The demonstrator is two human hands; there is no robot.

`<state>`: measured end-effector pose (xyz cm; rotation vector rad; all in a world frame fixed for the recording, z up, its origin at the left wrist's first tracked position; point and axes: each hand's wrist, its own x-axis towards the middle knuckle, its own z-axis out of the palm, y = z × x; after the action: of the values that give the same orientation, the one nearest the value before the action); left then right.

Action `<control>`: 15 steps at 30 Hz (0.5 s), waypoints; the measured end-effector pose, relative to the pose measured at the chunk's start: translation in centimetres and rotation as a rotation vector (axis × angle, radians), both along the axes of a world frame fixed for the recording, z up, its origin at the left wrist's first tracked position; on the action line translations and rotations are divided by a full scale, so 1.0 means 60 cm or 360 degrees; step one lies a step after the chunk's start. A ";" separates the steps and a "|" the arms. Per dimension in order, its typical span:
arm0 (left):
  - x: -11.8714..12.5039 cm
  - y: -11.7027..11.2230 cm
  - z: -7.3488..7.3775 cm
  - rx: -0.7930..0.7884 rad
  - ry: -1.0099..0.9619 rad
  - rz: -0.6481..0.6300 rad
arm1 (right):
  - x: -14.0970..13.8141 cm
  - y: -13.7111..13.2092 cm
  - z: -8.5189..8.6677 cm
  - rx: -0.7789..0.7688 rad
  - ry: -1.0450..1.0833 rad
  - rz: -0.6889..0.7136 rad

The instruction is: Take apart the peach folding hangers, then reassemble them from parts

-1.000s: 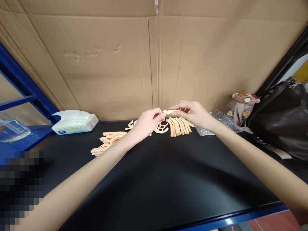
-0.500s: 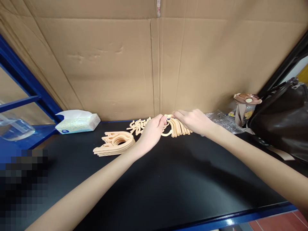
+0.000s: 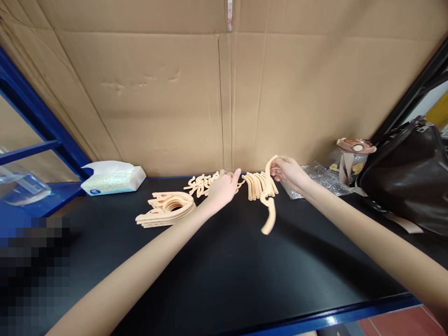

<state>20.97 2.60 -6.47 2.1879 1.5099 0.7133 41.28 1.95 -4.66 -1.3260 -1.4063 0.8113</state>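
Note:
My right hand (image 3: 287, 171) pinches one end of a cream plastic folding hanger (image 3: 269, 219), whose two curved arms hang down over the table, joined near the middle. Behind it lies a row of cream hanger arms (image 3: 255, 185), side by side. My left hand (image 3: 223, 187) is at the pile of small cream hooks (image 3: 199, 183), its fingers curled and its thumb pointing up. Whatever those fingers hold, if anything, is hidden. To the left of that hand sits a stack of folded cream hangers (image 3: 166, 212).
A tissue pack (image 3: 114, 178) stands at the back left by the blue frame (image 3: 45, 112). Clear plastic wrap (image 3: 317, 179), a brown-lidded bottle (image 3: 355, 156) and a dark bag (image 3: 406, 177) are on the right. A cardboard wall (image 3: 157, 102) closes off the back of the black table (image 3: 210, 275).
My hands have moved apart from where they met in the middle. The right one has gone right, with the hanger now hanging from it; the left is slightly lower at the hooks.

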 end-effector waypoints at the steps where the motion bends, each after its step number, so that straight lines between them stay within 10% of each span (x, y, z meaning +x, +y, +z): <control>1: -0.001 -0.014 0.002 -0.0095 -0.0060 -0.0075 | 0.002 -0.005 -0.001 0.0026 0.0067 -0.0016; 5: -0.008 -0.062 0.012 -0.0842 -0.0764 -0.0353 | 0.008 -0.024 -0.006 0.0243 0.0122 -0.0089; 11: -0.023 -0.086 0.042 -0.0986 -0.0856 -0.0238 | -0.002 -0.068 0.004 0.0764 -0.1719 0.0128; 15: -0.031 -0.086 0.060 -0.0995 -0.0638 -0.0313 | -0.025 -0.086 0.001 0.0895 -0.2308 0.0403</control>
<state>19.11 -2.53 -2.88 1.5787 1.0994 0.4875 39.77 -3.22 -4.60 -1.2397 -2.6510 -0.6346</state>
